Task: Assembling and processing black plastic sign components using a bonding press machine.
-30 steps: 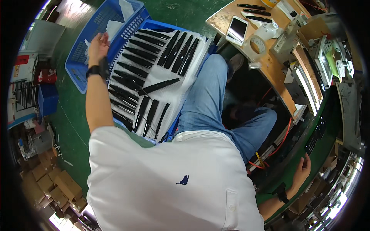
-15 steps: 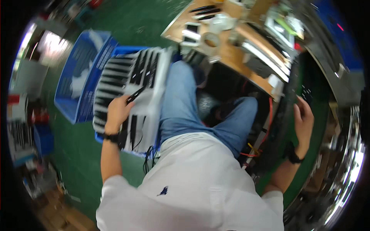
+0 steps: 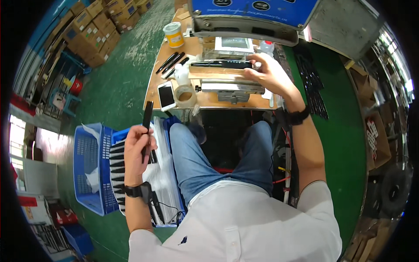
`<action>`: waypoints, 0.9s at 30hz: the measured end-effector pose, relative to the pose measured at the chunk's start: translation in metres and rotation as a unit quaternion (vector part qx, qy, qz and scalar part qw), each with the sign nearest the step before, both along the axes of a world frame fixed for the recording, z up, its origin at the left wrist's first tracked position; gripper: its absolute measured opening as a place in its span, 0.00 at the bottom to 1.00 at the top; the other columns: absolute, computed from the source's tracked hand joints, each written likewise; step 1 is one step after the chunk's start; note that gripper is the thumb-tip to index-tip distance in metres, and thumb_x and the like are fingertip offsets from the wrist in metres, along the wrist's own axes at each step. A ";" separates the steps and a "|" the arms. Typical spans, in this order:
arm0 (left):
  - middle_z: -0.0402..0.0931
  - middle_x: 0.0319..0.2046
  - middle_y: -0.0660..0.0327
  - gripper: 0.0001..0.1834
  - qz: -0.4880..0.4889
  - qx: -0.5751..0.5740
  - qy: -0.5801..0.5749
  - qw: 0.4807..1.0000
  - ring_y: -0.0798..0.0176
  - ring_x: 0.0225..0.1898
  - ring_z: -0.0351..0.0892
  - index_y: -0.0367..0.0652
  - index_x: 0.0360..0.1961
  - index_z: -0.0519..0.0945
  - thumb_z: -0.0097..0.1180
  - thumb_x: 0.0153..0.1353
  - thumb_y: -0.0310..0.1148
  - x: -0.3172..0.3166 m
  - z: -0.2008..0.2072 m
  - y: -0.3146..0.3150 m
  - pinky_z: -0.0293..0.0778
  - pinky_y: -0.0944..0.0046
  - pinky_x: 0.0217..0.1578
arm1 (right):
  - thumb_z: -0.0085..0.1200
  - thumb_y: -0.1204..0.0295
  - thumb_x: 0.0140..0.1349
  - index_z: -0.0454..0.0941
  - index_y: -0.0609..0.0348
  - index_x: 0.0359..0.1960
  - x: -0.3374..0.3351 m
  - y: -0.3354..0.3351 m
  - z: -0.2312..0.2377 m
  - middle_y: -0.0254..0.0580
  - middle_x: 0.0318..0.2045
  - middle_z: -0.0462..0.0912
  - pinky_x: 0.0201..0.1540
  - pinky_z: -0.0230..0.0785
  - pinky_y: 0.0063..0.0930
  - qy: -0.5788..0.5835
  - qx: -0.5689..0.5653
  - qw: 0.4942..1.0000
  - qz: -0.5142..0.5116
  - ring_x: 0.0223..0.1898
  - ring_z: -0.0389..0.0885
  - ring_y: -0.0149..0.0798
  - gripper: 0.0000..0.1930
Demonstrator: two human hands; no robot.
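My left hand (image 3: 139,146) is closed round a slim, flat black plastic piece (image 3: 148,112), held nearly upright beyond the tray at my left. Over the bench, my right hand (image 3: 274,77) pinches the right end of a long glossy black piece (image 3: 221,64) with a row of small light marks. This piece lies level along a metal fixture (image 3: 231,86) under the blue machine head (image 3: 257,13). Below my left hand, a tray lined with white foam (image 3: 163,174) holds several black pieces in rows.
On the wooden bench (image 3: 152,89) are a white phone (image 3: 166,96), a tape roll (image 3: 185,96), a white bottle (image 3: 181,74), a yellow-and-white tub (image 3: 173,35) and several black pieces (image 3: 170,62). A blue basket (image 3: 89,198) stands at left. More black pieces (image 3: 310,78) lie at right.
My view has turned toward the bench. My right hand has moved from the right side onto the glossy black piece. My left hand has lifted the slim black piece off the tray.
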State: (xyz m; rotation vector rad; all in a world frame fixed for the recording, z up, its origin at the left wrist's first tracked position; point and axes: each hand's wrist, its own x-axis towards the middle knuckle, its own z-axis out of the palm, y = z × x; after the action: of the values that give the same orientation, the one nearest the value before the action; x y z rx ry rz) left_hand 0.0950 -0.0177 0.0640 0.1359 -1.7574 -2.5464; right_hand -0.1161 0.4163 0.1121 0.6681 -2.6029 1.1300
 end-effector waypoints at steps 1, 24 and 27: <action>0.79 0.51 0.55 0.21 -0.007 -0.003 0.000 1.000 0.67 0.36 0.81 0.40 0.65 0.74 0.56 0.73 0.23 -0.014 0.003 0.006 0.78 0.69 0.35 | 0.67 0.65 0.70 0.81 0.62 0.60 -0.007 -0.005 0.003 0.39 0.40 0.81 0.40 0.76 0.28 0.044 0.041 0.998 0.017 0.36 0.81 0.31 0.22; 0.82 0.47 0.54 0.18 -0.076 -0.683 0.377 0.621 0.48 0.52 0.79 0.41 0.52 0.87 0.67 0.66 0.40 -0.213 0.072 0.182 0.76 0.51 0.53 | 0.73 0.62 0.64 0.88 0.69 0.48 0.231 0.338 -0.100 0.31 0.27 0.82 0.35 0.69 0.24 -0.042 -0.018 0.858 -0.511 0.30 0.76 0.26 0.20; 0.83 0.49 0.53 0.19 -0.003 -0.625 0.420 0.658 0.47 0.54 0.80 0.41 0.53 0.87 0.69 0.66 0.40 -0.182 0.069 0.180 0.76 0.53 0.56 | 0.73 0.58 0.63 0.89 0.67 0.48 0.213 0.354 -0.116 0.43 0.31 0.88 0.40 0.75 0.32 -0.089 0.032 0.822 -0.562 0.33 0.85 0.38 0.23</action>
State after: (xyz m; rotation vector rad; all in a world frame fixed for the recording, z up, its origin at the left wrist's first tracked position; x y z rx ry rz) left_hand -0.0866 0.1622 0.1329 -0.8910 -2.3573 -0.5497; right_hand 0.0967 0.7698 -0.0037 -0.9432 -2.4282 0.6761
